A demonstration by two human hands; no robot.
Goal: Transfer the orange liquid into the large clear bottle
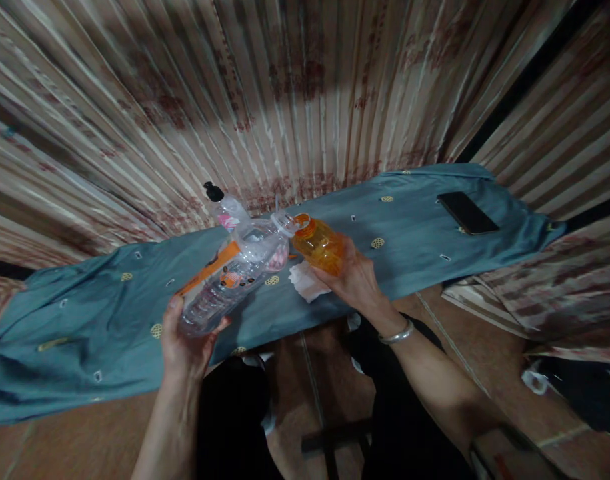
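Observation:
My left hand [187, 343] grips the lower end of a large clear plastic bottle [219, 297] with an orange and white label. This bottle lies tilted, its open neck pointing up and right. In my right hand [352, 277] is a see-through orange bottle [317, 243], its uncapped mouth turned left. The two mouths meet or nearly meet; I cannot tell whether they touch. Behind the clear bottle stands another clear bottle with a black cap [227, 210], partly hidden. Below my right hand a crumpled white tissue [307, 282] lies on the cloth. Something pink [279, 257] shows beside the bottle necks.
A blue-green patterned cloth [115, 307] covers the long narrow surface. On its right part lies a black phone [467, 213]. Pleated curtains [305, 93] hang along the back and sides. Below are brown floor tiles [295, 393] and a dark bag-like thing [579, 387].

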